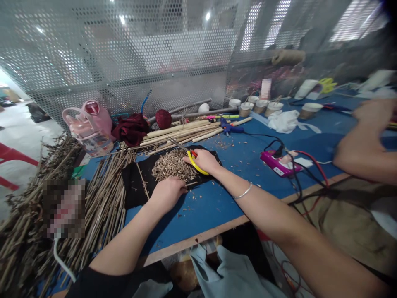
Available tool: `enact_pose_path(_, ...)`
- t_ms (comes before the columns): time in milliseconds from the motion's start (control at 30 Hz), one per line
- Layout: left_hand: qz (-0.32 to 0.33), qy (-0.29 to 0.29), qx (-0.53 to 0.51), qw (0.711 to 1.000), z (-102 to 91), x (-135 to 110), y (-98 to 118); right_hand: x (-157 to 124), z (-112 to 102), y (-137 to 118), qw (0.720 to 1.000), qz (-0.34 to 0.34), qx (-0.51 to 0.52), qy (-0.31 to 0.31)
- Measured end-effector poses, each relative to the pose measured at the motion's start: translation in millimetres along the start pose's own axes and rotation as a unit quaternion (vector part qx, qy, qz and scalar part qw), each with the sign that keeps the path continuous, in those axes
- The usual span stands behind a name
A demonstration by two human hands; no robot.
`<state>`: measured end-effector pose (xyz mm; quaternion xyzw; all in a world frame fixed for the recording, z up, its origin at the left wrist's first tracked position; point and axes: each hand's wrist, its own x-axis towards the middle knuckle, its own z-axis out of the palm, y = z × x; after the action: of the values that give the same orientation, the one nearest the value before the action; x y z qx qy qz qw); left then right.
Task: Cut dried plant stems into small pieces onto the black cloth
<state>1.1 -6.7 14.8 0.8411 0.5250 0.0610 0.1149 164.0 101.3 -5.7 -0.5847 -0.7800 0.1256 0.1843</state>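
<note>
While cuttings pile (172, 165) is kept on black cloth (136, 186) to catch bits, scissors (194, 164) are clasped by right hand (205, 160) at pile's right; left hand (167, 192) is curled at pile's near edge, grip unclear.

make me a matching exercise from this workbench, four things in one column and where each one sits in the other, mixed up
Things
1. scissors
2. power strip
3. water jug
4. yarn ball

Places
a. far left, by the twigs
b. in the right hand
c. at the back, just right of the dark red cloth
d. near the table's front edge, cables plugged in

Pairs: 1-b, 2-d, 3-a, 4-c
</note>
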Motion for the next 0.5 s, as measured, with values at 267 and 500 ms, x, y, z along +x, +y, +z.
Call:
enact_pose_path(267,-0.024,0.06,-0.095,0.993,-4.2,-2.3,-5.6,-1.5,-1.9,-1.3,1.0,-0.003,-0.006,-0.004)
enact_pose_path(500,-0.178,0.212,-0.103,0.955,-8.9,1.4,-35.4,-0.6,-1.8,-1.7,1.0,-0.002,-0.007,-0.007)
